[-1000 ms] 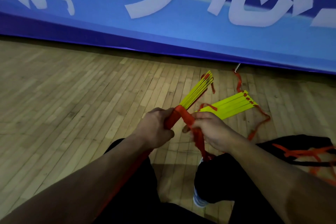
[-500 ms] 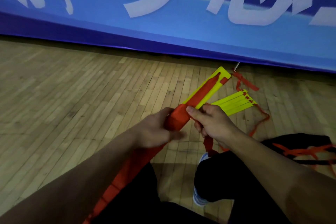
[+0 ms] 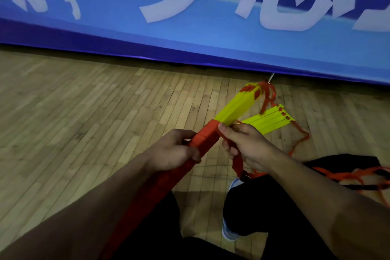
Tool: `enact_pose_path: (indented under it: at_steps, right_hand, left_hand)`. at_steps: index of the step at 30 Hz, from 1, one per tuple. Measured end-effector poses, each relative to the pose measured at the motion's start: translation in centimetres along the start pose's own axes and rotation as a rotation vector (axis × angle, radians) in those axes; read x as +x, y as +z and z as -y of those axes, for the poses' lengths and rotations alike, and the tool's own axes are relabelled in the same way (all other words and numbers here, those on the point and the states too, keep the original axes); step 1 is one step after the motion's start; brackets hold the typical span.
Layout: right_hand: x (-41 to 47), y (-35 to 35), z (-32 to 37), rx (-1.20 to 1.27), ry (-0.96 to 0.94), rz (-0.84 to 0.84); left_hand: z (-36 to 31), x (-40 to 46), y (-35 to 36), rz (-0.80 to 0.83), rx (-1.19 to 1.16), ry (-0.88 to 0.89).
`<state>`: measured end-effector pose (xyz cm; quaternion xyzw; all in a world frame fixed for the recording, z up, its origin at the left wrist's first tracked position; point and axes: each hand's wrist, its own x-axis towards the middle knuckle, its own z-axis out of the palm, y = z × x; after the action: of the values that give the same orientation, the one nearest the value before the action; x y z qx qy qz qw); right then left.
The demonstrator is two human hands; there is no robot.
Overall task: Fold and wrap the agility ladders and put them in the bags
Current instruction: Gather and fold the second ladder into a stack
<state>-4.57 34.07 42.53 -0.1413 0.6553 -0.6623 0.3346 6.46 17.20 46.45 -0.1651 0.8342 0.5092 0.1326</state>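
Observation:
A bundle of yellow ladder rungs [image 3: 235,106] points up and away from me, its near part wound in orange strap [image 3: 205,136]. My left hand [image 3: 173,152] grips the wrapped part of this bundle. My right hand [image 3: 247,145] pinches the orange strap right where the wrapping ends, thumb on top, and a loop of strap hangs below the palm. A second stack of yellow rungs [image 3: 269,121] lies on the floor just beyond my right hand, with loose orange strap [image 3: 299,139] trailing from it.
A black bag [image 3: 341,167] with orange straps across it lies on the wooden floor [image 3: 84,122] at the right. A blue banner [image 3: 190,34] stands along the back. My dark trouser legs and a white shoe [image 3: 229,232] fill the bottom.
The held bundle has turned, so its yellow faces show broadly now. My right hand brought the strap around it and now pinches it against the bundle's wrapped end.

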Motion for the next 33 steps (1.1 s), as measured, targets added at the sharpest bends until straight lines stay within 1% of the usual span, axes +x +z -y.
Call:
enact_pose_path:
  at_steps: [2,3,4,5,6,8,9,10,11,12,15,17,18,19,22,24,26,27,28,29,31,32,33]
  right_hand:
    - [0.0,0.1,-0.2,-0.011,-0.015,-0.024]
    - [0.0,0.1,-0.4,-0.065,-0.028,-0.049]
    - [0.0,0.1,-0.5,-0.147,-0.042,-0.085]
    - [0.0,0.1,-0.8,-0.231,-0.055,-0.128]
    - [0.0,0.1,-1.0,-0.294,-0.068,-0.174]
    - [-0.1,0.4,-1.2,-0.321,-0.1,-0.232]
    - [-0.2,0.5,-1.2,-0.316,-0.113,-0.236]
    - [-0.2,0.5,-1.2,-0.318,-0.117,-0.222]
    - [-0.3,0.3,-1.1,-0.32,-0.109,-0.191]
    - [-0.4,0.0,-0.9,-0.313,-0.096,-0.147]
    - [-1.1,-1.4,-0.4,-0.267,-0.053,-0.003]
    - [-1.5,-2.2,-0.4,-0.234,-0.034,0.025]
    - [-1.6,-2.3,-0.5,-0.207,-0.024,0.025]
    - [-1.6,-2.4,-0.6,-0.173,-0.01,0.03]
    - [-1.5,-2.0,-0.7,-0.001,0.094,0.097]
    - [-1.6,-1.8,-0.7,0.093,0.14,0.131]
    - [-1.7,-1.5,-0.7,0.114,0.136,0.136]
    - [-1.6,-1.4,-0.7,0.113,0.123,0.121]
    - [-1.6,-1.2,-0.7,0.098,0.101,0.097]
    - [-1.4,-1.1,-0.7,0.06,0.068,0.073]
    - [-0.9,-1.0,-0.7,-0.092,-0.004,0.006]
    - [-0.7,-0.9,-0.7,-0.172,-0.032,-0.026]
    - [-0.6,-0.9,-0.8,-0.222,-0.051,-0.051]
  left_hand:
    - [-0.3,-0.4,-0.1,0.107,-0.175,-0.033]
    - [-0.5,-0.5,-0.1,0.141,-0.194,-0.051]
    - [-0.6,-0.6,0.1,0.15,-0.142,-0.061]
    - [-0.8,-0.6,0.3,0.128,-0.014,-0.065]
    - [-0.9,-0.6,0.8,0.085,0.18,-0.058]
    - [-1.1,-0.5,2.5,-0.03,0.621,-0.01]
    - [-1.1,-0.5,3.4,-0.104,0.797,0.011]
    - [-1.0,-0.5,4.0,-0.169,0.903,0.015]
    - [-0.9,-0.3,4.2,-0.215,0.919,0.013]
    - [-0.7,0.0,4.0,-0.237,0.857,0.012]
    - [0.0,0.4,2.3,-0.245,0.455,0.005]
    - [0.1,0.2,1.2,-0.21,0.166,0.0]
    - [0.0,0.1,0.8,-0.16,0.045,-0.002]
    - [-0.1,-0.1,0.5,-0.099,-0.026,0.002]
    - [-0.1,-0.3,-0.1,0.074,-0.069,0.019]
    - [0.0,-0.3,-0.1,0.169,-0.194,-0.022]
    - [-0.2,-0.3,0.1,0.228,-0.276,-0.058]
    - [-0.3,-0.2,0.2,0.215,-0.231,-0.05]
    - [-0.6,-0.1,0.5,0.162,-0.104,-0.026]
    - [-0.7,0.0,0.8,0.089,0.076,0.002]
    - [-1.0,0.0,1.9,-0.064,0.49,0.053]
    - [-1.0,0.0,2.8,-0.131,0.67,0.08]
    - [-0.8,0.1,3.7,-0.191,0.8,0.097]
